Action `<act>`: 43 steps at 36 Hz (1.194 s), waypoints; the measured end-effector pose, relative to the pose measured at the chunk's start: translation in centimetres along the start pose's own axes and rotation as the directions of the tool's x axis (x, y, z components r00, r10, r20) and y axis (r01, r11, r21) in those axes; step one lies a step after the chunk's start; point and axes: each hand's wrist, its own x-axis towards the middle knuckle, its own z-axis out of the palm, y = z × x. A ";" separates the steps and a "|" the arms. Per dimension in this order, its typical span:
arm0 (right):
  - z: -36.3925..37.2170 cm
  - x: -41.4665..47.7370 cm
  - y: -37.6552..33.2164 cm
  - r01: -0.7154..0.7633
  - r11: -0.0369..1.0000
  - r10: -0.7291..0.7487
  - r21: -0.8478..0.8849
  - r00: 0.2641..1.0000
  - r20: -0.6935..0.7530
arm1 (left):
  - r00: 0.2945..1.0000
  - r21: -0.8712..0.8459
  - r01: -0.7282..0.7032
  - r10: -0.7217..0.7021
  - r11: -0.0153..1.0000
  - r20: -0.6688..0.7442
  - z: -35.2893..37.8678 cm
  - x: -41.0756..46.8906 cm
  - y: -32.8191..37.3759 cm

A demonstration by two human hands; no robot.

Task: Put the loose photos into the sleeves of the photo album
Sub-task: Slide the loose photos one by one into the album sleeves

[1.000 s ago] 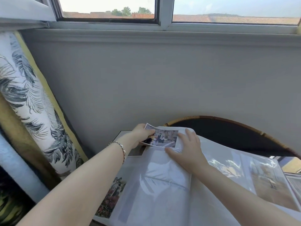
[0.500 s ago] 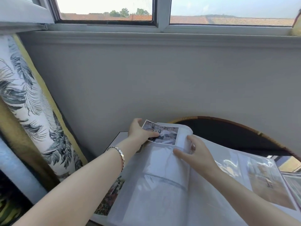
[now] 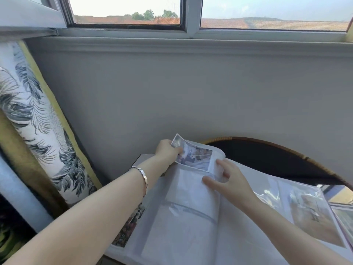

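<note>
Black table (image 3: pixel 277 161) with a cane rim, set against the wall, carries the open album (image 3: pixel 238 245), which lies across the table's left half and reaches its near edge. One page (image 3: pixel 187 217) is raised from the spine and arches toward the table's far edge. Its lower sleeves look empty, though the film is cloudy. Prints (image 3: pixel 313 217) already sit in sleeves on the right side, and another shows at the album's near left corner. Right hand (image 3: pixel 231 182) holds the page's top right part, thumb in front and fingers seemingly behind the film, steadying the top sleeve. Left hand (image 3: pixel 167 152) pinches the photo (image 3: pixel 194 156) by its left end. The photo lies along the top of the page, its right end at or just inside the sleeve; how deep cannot be told. A bracelet (image 3: pixel 143 177) circles the left wrist.

Judged progress: some sleeves filled, one photo mid-insertion and not yet seated, and several sleeves left. No other loose photos are in view.
</note>
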 end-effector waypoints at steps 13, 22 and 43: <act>0.4 0.2 -0.9 0.031 0.998 -0.029 -0.047 0.999 0.039 | 0.998 0.009 0.024 -0.023 1.000 -0.057 -1.7 -0.6 1.9; -0.1 0.2 -1.0 0.012 1.000 -0.012 0.007 1.000 0.012 | 0.987 0.128 -0.131 0.141 0.983 -0.073 -0.9 -1.3 3.0; -0.8 0.0 -0.5 0.017 1.000 -0.016 -0.001 0.998 0.069 | 0.970 0.068 -0.127 0.138 0.990 -0.200 -0.8 -2.0 2.7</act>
